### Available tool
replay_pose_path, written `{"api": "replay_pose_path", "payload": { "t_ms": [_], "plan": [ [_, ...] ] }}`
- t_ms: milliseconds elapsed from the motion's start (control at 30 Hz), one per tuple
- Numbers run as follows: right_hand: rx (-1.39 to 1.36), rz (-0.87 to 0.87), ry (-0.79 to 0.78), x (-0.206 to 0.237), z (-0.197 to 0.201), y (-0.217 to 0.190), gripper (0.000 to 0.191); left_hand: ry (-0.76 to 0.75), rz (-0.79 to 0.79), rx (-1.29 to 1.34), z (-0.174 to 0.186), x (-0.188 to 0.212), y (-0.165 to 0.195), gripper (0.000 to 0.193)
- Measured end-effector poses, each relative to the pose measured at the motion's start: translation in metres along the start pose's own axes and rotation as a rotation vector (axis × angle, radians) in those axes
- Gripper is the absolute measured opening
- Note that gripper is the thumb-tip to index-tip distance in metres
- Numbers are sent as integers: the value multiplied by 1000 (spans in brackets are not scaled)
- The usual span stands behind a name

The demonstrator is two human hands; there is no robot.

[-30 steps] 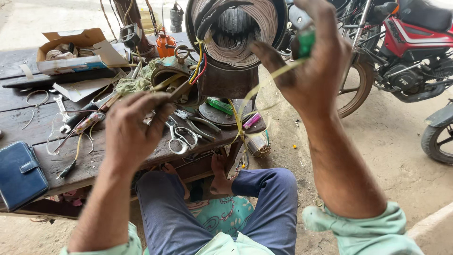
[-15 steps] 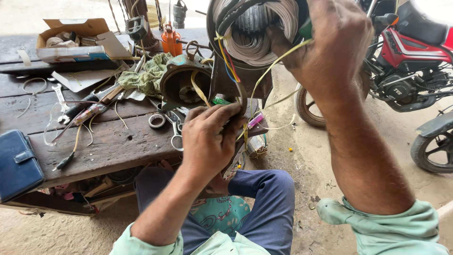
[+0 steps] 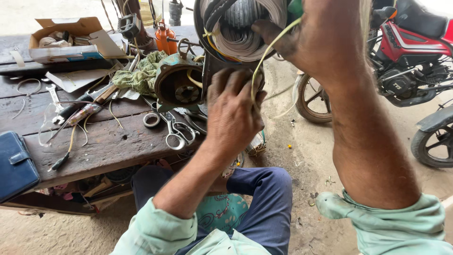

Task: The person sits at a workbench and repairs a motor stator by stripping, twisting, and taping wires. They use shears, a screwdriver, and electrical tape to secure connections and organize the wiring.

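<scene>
I am standing on a dusty, sandy floor (image 3: 311, 165) in bright daylight. On the left is a low, dark wooden table (image 3: 104, 146) with old, scratched boards. It is messy. A torn cardboard box (image 3: 71, 38) sits at the far left corner, and a green rag (image 3: 141, 75) lies further right. Scissors (image 3: 177, 130) rest near the table's front edge, and a blue case (image 3: 16, 165) lies at the near left end. On the right, a red motorbike (image 3: 410, 52) is parked, with another wheel (image 3: 434, 146) nearer to me.
</scene>
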State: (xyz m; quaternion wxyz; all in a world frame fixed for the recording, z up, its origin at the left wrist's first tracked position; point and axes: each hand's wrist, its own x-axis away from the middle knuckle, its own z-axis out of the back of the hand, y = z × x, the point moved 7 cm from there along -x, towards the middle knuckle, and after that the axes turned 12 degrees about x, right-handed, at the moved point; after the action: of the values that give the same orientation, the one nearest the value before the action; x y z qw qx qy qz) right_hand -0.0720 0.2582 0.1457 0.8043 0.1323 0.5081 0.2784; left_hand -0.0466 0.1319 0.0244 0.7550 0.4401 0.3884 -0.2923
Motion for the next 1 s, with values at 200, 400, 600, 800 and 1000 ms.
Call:
{"api": "replay_pose_path", "payload": {
  "t_ms": [200,400,600,800,1000],
  "plan": [
    [-656,-331,-99,28,23,5,35,29,59,207,52,8,-25,13],
    [-970,-433,241,71,52,-22,25,11,523,651,65,8,-63,55],
    [-579,-293,-37,62,7,-67,22,-44,318,296,67,-6,-40,63],
    [-90,-199,-30,27,-20,-90,23,50,455,581,63,0,-38,66],
    [-488,-422,-211,12,-24,-70,21,201,286,588,74,12,-35,79]
  ]
}}
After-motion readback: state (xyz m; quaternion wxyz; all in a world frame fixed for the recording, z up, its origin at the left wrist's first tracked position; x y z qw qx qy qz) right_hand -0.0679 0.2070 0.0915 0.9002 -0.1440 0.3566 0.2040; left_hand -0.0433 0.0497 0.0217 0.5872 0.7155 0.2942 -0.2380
